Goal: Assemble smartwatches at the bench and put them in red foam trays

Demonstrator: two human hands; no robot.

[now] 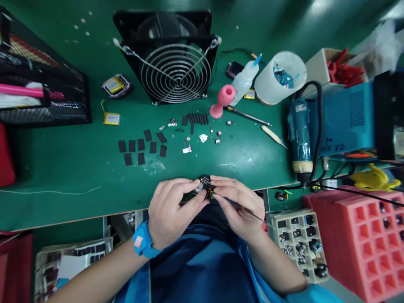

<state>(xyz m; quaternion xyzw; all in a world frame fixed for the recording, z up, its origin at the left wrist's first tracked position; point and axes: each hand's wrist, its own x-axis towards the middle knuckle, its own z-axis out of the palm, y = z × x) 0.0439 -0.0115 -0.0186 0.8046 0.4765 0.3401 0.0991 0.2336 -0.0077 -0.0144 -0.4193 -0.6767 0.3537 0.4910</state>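
At the table's front edge, my left hand (168, 208) is closed on a small black electronic device (204, 184), its thumb and index finger at the sides. Silver parts and a bit of yellow show on the device; its details are too small to read. Pinched in my right hand (244, 214) is a slim dark tool (241, 206) whose rear end points down to the right. Its tip is by the device, partly covered by fingers, so I cannot tell its exact kind. The right fingertips also touch the device's right side.
Black pads (141, 144), small loose parts (203, 137) and a battery (111, 118) lie beyond my hands. A metal-grilled fan (176, 71) stands behind them. To the right are a white bottle (243, 84), a blue electric screwdriver (301, 130) and a pink foam tray (353, 235).
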